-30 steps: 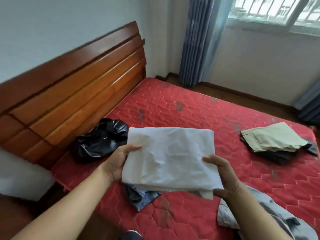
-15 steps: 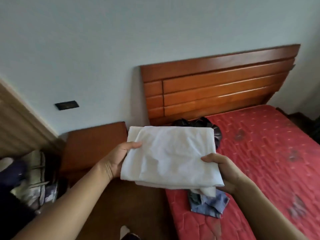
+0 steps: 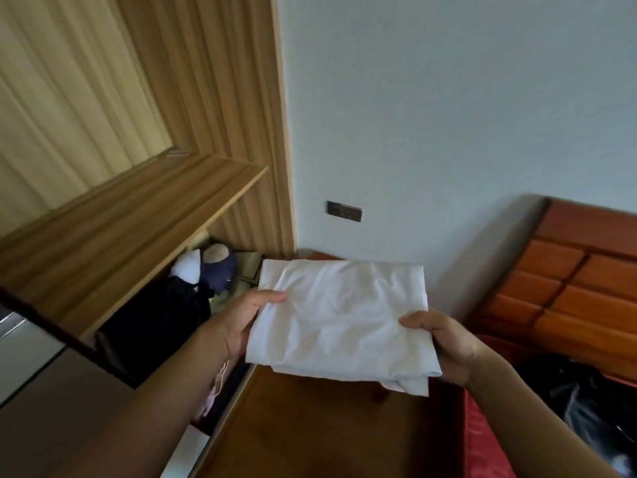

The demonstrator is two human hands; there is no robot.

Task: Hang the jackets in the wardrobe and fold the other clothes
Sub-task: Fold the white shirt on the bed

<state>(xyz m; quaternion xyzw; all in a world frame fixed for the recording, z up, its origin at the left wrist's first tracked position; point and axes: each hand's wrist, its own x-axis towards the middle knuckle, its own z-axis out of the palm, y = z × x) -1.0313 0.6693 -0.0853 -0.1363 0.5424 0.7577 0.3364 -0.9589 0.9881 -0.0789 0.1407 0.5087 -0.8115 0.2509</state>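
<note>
A: Looking down from the head camera, where is the folded white garment (image 3: 341,319) sitting?

B: It is being held in the air between both hands, above the wooden bedside table (image 3: 310,429). The open wardrobe (image 3: 138,215) is standing just to the left and the headboard (image 3: 579,281) to the right.

A: How are the hands gripping it?

B: The left hand (image 3: 238,326) is pinching the left edge, with its thumb lying on top and its fingers going underneath. The right hand (image 3: 448,343) is doing the same at the right edge, thumb over the cloth and fingers curling below, out of sight.

A: How is it likely to handle?

B: I am judging it light and soft. The cloth is thin and wrinkling across the top, and a loose layer is drooping from the near right corner. It is not going to hold its shape alone, so supporting it flat from beneath at two opposite edges is looking like the sensible hold. A one-handed pinch would probably be letting the fold spill open.

A: Is any brand or writing showing?

B: None is showing on the cloth, and the dark wall plate (image 3: 344,211) is appearing too small to read.

A: What else is lying about?

B: Bundled clothes (image 3: 193,291) are lying under the wardrobe shelf. A black shiny garment (image 3: 586,405) is lying on the red mattress (image 3: 482,446) at the lower right.
</note>
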